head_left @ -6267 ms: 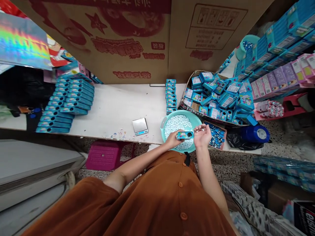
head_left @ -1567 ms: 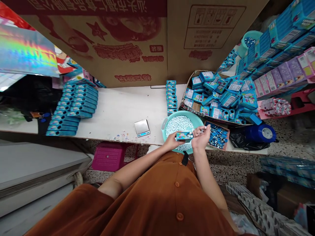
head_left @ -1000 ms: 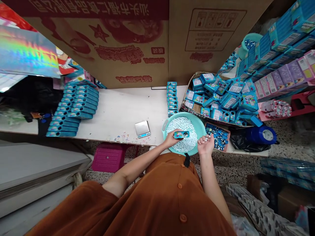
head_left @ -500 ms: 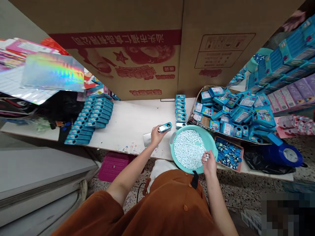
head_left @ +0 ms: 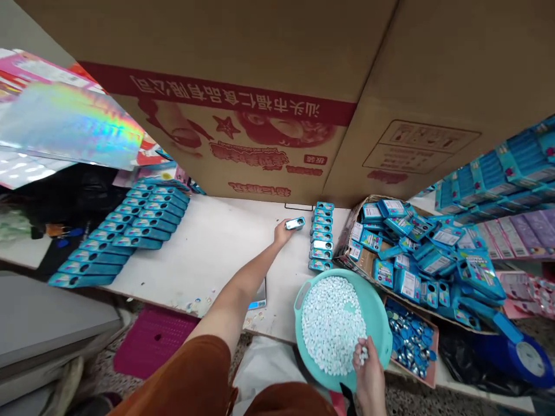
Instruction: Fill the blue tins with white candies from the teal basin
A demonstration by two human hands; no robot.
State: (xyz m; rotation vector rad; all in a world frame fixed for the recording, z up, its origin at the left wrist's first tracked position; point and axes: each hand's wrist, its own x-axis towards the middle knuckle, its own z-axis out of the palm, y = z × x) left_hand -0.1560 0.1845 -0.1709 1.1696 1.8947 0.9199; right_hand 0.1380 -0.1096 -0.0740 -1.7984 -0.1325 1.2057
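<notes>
My left hand point(head_left: 282, 233) is closed on a small blue box point(head_left: 295, 223) with a dark round hole in its top face. It is held above the white table, just left of a row of similar boxes point(head_left: 321, 236). My right hand point(head_left: 366, 361) has its fingers curled around several small white candies point(head_left: 363, 355). That hand is over the right front part of a turquoise basin point(head_left: 378, 323), which holds a broad layer of the same candies point(head_left: 333, 323). Under my left forearm, a flat dark device point(head_left: 260, 296) is partly hidden.
A large cardboard carton point(head_left: 243, 52) stands at the back. Stacked blue boxes point(head_left: 130, 225) are on the left. At right are a carton piled with blue boxes point(head_left: 407, 242), a pink tray of blue and silver caps point(head_left: 414, 341) and a blue tape roll point(head_left: 526, 358).
The camera view has shifted, so the table and basin appear lower. My left hand has moved with the box toward the row of boxes. My right hand still holds candies over the basin.
</notes>
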